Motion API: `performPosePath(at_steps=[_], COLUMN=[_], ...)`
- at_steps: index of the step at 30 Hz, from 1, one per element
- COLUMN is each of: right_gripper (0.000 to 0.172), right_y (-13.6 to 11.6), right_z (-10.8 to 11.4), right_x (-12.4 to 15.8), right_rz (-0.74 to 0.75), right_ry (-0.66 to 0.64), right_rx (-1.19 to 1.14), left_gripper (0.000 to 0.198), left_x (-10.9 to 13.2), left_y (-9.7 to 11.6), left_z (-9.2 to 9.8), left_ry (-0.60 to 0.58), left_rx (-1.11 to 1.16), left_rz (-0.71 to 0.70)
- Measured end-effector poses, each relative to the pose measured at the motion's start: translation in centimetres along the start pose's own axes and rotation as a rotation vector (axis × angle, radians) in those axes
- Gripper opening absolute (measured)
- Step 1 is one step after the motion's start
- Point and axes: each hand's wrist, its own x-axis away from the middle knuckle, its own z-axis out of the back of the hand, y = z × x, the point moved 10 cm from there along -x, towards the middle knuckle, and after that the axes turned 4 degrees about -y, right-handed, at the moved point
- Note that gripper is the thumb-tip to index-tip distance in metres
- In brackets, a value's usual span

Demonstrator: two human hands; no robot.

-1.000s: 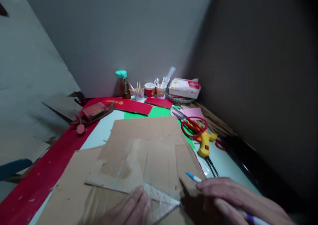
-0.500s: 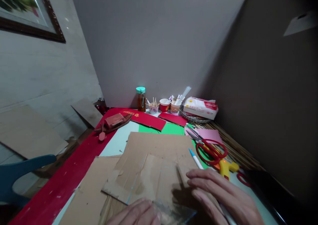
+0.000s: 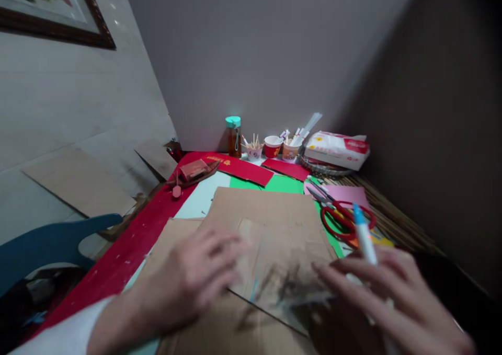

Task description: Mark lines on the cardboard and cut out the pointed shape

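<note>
My right hand (image 3: pixel 396 297) holds a white marker (image 3: pixel 365 240) with a blue end that points up between the fingers. Its fingertips reach toward a dark, blurred clear piece (image 3: pixel 306 287) over the cardboard; whether they touch it I cannot tell. My left hand (image 3: pixel 200 271) hovers above the left side of the cardboard, smeared by motion, so its grip is unclear. Beneath both hands, a piece of brown cardboard (image 3: pixel 270 203) overlaps other cardboard (image 3: pixel 176 232). A short blue line (image 3: pixel 254 289) marks its surface near the front edge.
Red-handled scissors (image 3: pixel 345 221) lie on the right beside pink paper (image 3: pixel 351 194). At the back stand a bottle (image 3: pixel 234 138), paper cups (image 3: pixel 273 147) and a tissue pack (image 3: pixel 336 150). A small model boat (image 3: pixel 194 172) sits at left; a blue chair (image 3: pixel 58 240) is beside the table.
My left hand has risen off the cardboard's front edge and swung up over it. The right hand has moved right, lifting the marker upright. The camera view has shifted.
</note>
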Motion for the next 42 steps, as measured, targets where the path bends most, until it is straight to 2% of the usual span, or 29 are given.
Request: performPosePath(at_steps=[2,4,6,7,9,11,14,17,20,24,28,33,37,40,42], right_gripper=[0.042,0.043,0.042,0.038,0.028,0.019,0.014,0.015,0.015,0.018,0.021,0.029,0.029,0.027,0.023], right_y=[2.0,3.7,4.9,5.1,5.4,5.6,6.1,6.4,6.1,5.3,4.8,3.7,2.4,1.2,0.1], right_z=[1.1,1.9,2.4,2.5,2.7,2.9,3.2,2.8,2.4,2.5,2.3,1.7,1.1,-0.3,-1.6], right_x=[-0.6,-0.6,-0.2,-0.1,-0.1,-0.4,-0.7,-1.0,-1.5,-2.0,-2.2,-2.3,-2.3,-2.0,-1.6], right_rz=[-0.133,-0.285,-0.407,-0.441,-0.467,-0.458,-0.469,-0.464,-0.415,-0.321,-0.264,-0.165,-0.080,-0.012,0.040], right_ry=[0.003,0.062,0.149,0.177,0.214,0.236,0.262,0.231,0.208,0.216,0.201,0.147,0.105,0.033,-0.024], right_rx=[-0.103,-0.216,-0.272,-0.275,-0.269,-0.258,-0.225,-0.204,-0.169,-0.100,-0.074,-0.046,-0.030,-0.044,-0.040], left_gripper=[0.025,0.021,0.022,0.024,0.026,0.026,0.030,0.031,0.031,0.030,0.031,0.032,0.031,0.029,0.026], left_x=[-1.2,-2.5,-4.1,-4.9,-6.3,-7.2,-7.8,-8.0,-8.0,-8.0,-7.8,-7.5,-7.7,-8.0,-8.1], left_y=[-5.5,-10.3,-13.1,-13.7,-13.0,-11.0,-7.9,-6.1,-5.7,-6.3,-6.8,-6.6,-6.5,-6.2,-5.7], left_z=[-0.2,-1.8,-4.3,-5.7,-8.4,-10.5,-12.4,-13.6,-14.7,-16.1,-16.4,-16.2,-16.0,-15.2,-13.7], left_ry=[-0.118,-0.257,-0.392,-0.460,-0.591,-0.701,-0.806,-0.878,-0.958,-1.053,-1.072,-1.050,-1.016,-0.954,-0.851], left_rx=[-0.021,-0.034,-0.011,0.019,0.101,0.179,0.235,0.235,0.215,0.184,0.179,0.206,0.212,0.221,0.225], left_rz=[0.118,0.196,0.209,0.196,0.130,0.054,-0.017,-0.034,-0.013,0.030,0.054,0.062,0.057,0.032,0.016])
